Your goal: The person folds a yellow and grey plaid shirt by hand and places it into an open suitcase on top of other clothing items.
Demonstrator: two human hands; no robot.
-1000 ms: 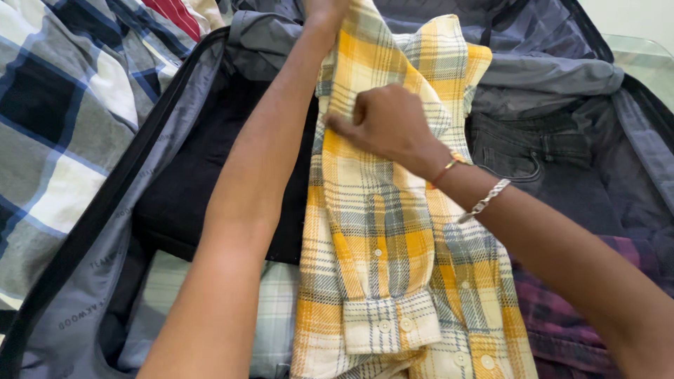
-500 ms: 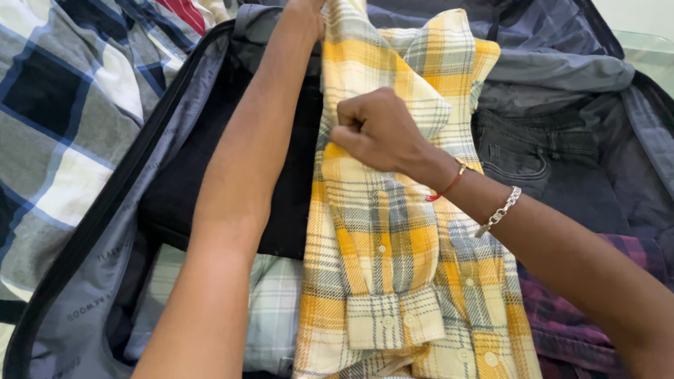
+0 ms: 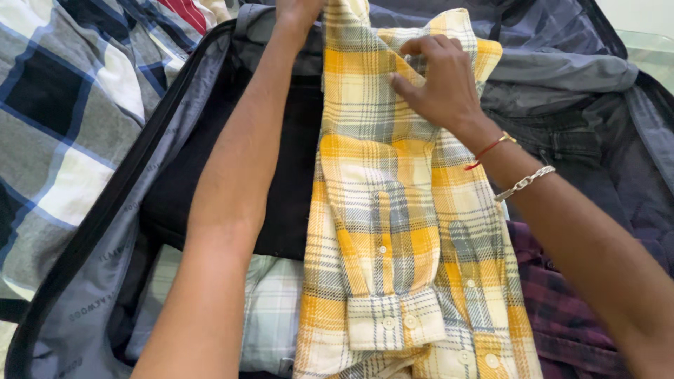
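A folded yellow, white and grey plaid shirt (image 3: 393, 231) lies lengthwise in an open suitcase (image 3: 105, 231). My left hand (image 3: 298, 12) is at the shirt's far end near the top edge, mostly cut off by the frame, and seems to hold the cloth there. My right hand (image 3: 439, 81) rests on the upper part of the shirt near the collar, fingers pinching a fold of the fabric. A red thread and a silver chain bracelet circle my right wrist.
Inside the suitcase lie a black garment (image 3: 210, 189), a pale green checked cloth (image 3: 270, 309), dark grey jeans (image 3: 576, 161), a grey garment (image 3: 562, 70) and a maroon plaid shirt (image 3: 569, 309). A blue, grey and white checked blanket (image 3: 63, 119) lies at the left.
My right hand has moved from the shirt's middle up and to the right toward the collar, and its fingers have opened from a fist to a pinch. The left arm has barely moved.
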